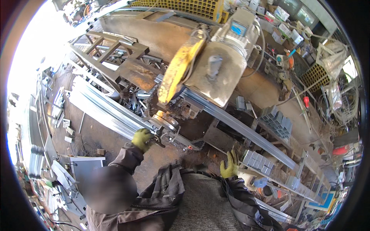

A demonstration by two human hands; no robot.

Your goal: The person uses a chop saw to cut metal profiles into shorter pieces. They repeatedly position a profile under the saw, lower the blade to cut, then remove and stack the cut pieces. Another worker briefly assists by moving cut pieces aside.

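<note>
My left hand [142, 139], in a yellow-green glove, is closed around a dark handle [157, 141] at the near side of the saw's clamp [165, 120]. In a matching glove, my right hand [230, 164] is raised with its fingers apart and holds nothing. It is beside a row of short cut metal tube pieces [258, 161]. Ahead stands a cut-off saw with a worn yellow blade guard [180, 67] and a large grey motor [239, 34]. Long grey metal tubes [246, 131] run under the saw toward the lower right; the guard and housing hide part of them.
Long shiny metal profiles [104, 107] lie left of the saw. Small metal offcuts [135, 101] are heaped beneath a rusty steel frame [111, 52]. A stack of cut square tubes [276, 121] stands beyond the long tubes. A cable [263, 50] hangs beside the motor.
</note>
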